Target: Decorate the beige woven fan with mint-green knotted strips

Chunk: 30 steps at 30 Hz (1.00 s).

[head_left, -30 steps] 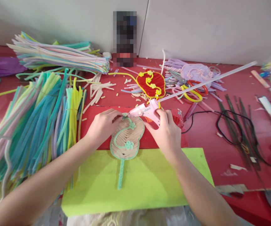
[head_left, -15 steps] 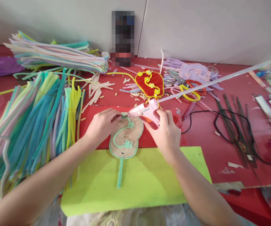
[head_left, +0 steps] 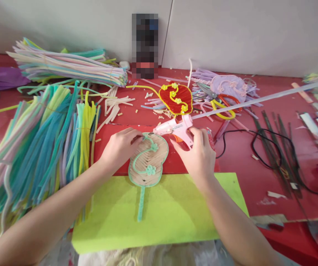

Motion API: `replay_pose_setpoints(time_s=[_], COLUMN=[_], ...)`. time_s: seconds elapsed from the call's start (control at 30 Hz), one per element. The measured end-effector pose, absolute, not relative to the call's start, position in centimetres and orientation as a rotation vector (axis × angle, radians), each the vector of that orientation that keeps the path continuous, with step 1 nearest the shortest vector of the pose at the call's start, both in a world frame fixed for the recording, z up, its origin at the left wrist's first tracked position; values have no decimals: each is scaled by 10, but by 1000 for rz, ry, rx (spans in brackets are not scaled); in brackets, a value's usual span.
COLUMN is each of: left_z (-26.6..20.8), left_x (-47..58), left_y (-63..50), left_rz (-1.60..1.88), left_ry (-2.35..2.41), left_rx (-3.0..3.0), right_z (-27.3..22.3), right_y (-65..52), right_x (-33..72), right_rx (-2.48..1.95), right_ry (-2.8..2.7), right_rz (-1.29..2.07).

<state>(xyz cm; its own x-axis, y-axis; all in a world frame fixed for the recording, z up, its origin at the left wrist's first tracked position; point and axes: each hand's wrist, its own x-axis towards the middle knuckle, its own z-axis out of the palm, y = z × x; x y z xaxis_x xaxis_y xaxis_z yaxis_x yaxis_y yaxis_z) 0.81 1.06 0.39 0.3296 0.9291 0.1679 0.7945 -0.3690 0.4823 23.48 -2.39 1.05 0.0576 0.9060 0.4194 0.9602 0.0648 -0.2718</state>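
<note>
My right hand (head_left: pixel 201 157) is closed around a pink hot glue gun (head_left: pixel 175 128) with a long clear glue stick running out of its back to the upper right. The gun's nozzle points left, just above the top edge of a beige fan (head_left: pixel 141 157) made of pipe cleaners. Mint green edging, a curved stem with small flowers and a green handle (head_left: pixel 140 205) decorate the fan. At its top left, my left hand (head_left: pixel 123 147) pinches the end of the mint green pipe cleaner (head_left: pixel 147 137); the fingertips are partly hidden. The handle lies over a yellow-green board (head_left: pixel 175 218).
Bundles of coloured pipe cleaners (head_left: pixel 40 136) fill the left side. Behind the gun lie a red fan (head_left: pixel 170 99) with yellow flowers, scissors (head_left: pixel 222 111) and a lilac fan (head_left: pixel 228 87). A black cable (head_left: pixel 254 147) loops over the red table (head_left: pixel 239 192) at right.
The glue gun in my right hand has shifted slightly right, its nozzle moving away from my left fingertips. My left hand and the beige fan have stayed nearly in place.
</note>
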Motion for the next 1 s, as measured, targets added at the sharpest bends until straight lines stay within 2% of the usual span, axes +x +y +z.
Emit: replay_pose_setpoints(time_s=[0.33, 0.5, 0.67, 0.9, 1.0], left_z=[4, 3, 1, -4, -7], left_x=[11, 7, 4, 4, 1], left_y=[6, 10, 14, 15, 17], left_rz=[545, 656, 765, 809, 825], left_ry=[1501, 1489, 1521, 1466, 1474], left_rx=[2395, 2152, 2045, 2092, 2069], right_z=[12, 4, 2, -8, -7], right_y=[-19, -13, 0, 16, 14], right_x=[246, 254, 278, 322, 324], right_rx=[-1835, -1778, -1945, -2177, -2137], right_ry=[-1730, -1640, -1402, -1231, -1305], right_rz=[-70, 56, 174, 164, 14])
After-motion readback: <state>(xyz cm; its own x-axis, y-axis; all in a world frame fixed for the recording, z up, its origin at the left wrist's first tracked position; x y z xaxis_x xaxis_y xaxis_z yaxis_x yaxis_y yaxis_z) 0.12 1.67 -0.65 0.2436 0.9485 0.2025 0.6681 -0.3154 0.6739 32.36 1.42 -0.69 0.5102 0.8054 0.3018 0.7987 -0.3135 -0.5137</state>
